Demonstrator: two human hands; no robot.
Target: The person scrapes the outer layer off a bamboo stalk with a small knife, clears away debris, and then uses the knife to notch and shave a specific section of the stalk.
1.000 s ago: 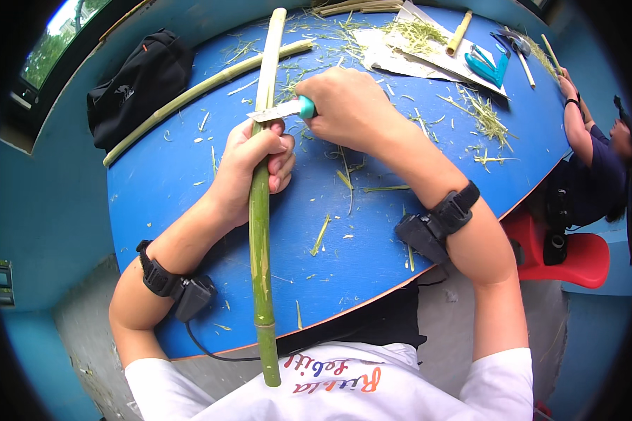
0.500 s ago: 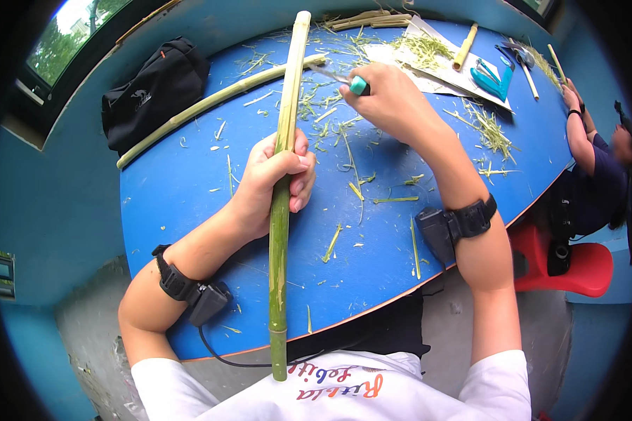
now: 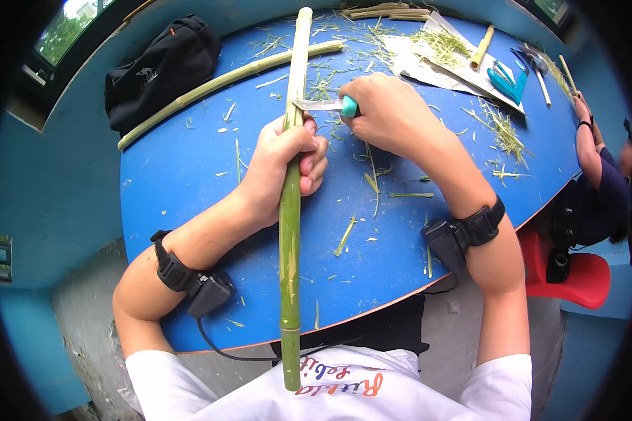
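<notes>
My left hand (image 3: 288, 160) is closed around a long bamboo stick (image 3: 290, 242) near its middle. The stick slants up from my shirt over the table; its upper part is pale and peeled, its lower part still green. My right hand (image 3: 390, 112) grips a knife (image 3: 323, 105) by its teal handle. The blade points left, and its tip meets the pale part of the stick just above my left hand. Around both hands lie thin green shavings (image 3: 344, 235).
A second, peeled bamboo stick (image 3: 225, 88) lies across the blue table (image 3: 358, 274) beside a black bag (image 3: 165, 74). At the right are a white board (image 3: 463, 77) with shavings, teal pruning shears (image 3: 505, 81) and a short bamboo piece (image 3: 482, 48). Another person (image 3: 597, 168) sits near a red chair (image 3: 583, 281).
My right hand has brought the knife down toward me, from the upper part of the stick to just above my left hand. The left hand keeps its hold on the stick.
</notes>
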